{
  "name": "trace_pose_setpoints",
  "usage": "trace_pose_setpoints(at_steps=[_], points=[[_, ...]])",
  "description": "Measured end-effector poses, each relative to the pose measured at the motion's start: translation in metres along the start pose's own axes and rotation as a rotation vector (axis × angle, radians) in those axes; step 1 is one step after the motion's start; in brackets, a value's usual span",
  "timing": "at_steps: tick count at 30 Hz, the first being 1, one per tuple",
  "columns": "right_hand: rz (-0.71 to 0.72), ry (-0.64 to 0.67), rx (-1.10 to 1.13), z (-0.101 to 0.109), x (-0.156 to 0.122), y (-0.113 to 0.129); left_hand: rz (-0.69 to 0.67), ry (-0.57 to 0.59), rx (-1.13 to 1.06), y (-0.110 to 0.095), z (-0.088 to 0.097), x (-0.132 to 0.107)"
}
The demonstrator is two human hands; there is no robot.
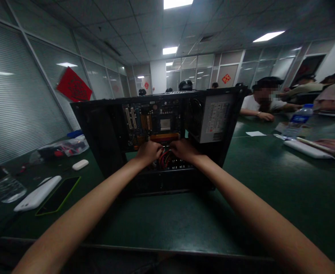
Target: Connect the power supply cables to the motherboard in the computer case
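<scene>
An open black computer case lies on its side on the dark green table, with its motherboard and grey power supply showing. Both my arms reach into it. My left hand is curled closed just below the motherboard's orange slots. My right hand is curled closed beside it, touching a bundle of red and dark cables between the two hands. What the fingers grip is hidden.
Left of the case lie a phone with a green edge, a white power bank, a small white object and a plastic bag. A water bottle and seated people are at the right.
</scene>
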State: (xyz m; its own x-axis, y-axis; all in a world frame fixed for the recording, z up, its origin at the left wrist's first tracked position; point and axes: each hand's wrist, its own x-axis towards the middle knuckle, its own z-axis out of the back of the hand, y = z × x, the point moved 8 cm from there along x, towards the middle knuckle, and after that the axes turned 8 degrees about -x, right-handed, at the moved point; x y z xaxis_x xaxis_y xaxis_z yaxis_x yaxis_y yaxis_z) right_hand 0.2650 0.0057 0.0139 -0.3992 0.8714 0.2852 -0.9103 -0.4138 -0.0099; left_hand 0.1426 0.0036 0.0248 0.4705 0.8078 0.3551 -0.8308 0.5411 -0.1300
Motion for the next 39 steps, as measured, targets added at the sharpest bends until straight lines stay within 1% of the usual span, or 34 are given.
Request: trace_pose_setpoints(at_steps=[6,15,20,31,36,39], points=[[-0.041,0.005,-0.029,-0.002,0.004,-0.003,0.001,0.005,0.015,0.000,-0.001,0.001],[-0.052,0.000,-0.032,-0.004,0.004,-0.006,0.031,0.005,-0.028,0.001,-0.002,0.001],[-0.029,0.005,-0.055,-0.005,0.005,-0.004,0.053,0.002,-0.030,0.003,-0.002,0.001],[-0.093,-0.001,-0.060,-0.002,0.005,-0.004,0.037,0.004,0.047,-0.001,0.000,0.000],[-0.040,0.007,-0.018,-0.002,0.002,-0.004,0.033,0.015,0.032,0.000,0.003,-0.004],[0.012,-0.024,0.003,0.004,-0.004,-0.003,0.057,-0.006,-0.025,0.006,0.011,-0.011]])
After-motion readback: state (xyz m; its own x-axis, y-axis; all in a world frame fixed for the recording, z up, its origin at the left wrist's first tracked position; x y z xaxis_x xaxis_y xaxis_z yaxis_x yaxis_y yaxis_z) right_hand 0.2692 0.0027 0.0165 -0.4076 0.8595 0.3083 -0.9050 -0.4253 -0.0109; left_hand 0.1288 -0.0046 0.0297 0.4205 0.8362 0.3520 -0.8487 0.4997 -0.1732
